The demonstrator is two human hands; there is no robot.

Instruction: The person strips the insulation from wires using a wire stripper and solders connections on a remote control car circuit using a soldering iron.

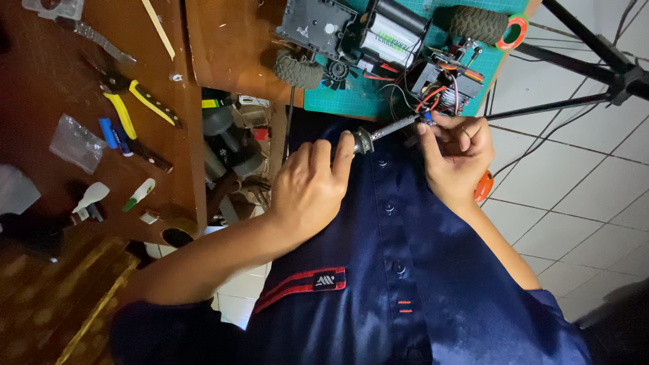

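The left hand [311, 189] is closed around the handle of a soldering iron [378, 133], whose metal shaft runs up and right to the right hand [454, 154], whose fingers pinch a small blue part [428, 117] at the iron's tip, just below the red and black wires [433, 94] of a stripped toy car chassis [385, 37] on a green cutting mat [351, 101]. On the wooden table [40, 88] to the left lie yellow-handled pliers [132, 101], a clear crumpled plastic bag [76, 142] and a small blue tube [108, 133] beside it, while an orange tape ring [514, 30] sits at the mat's far corner
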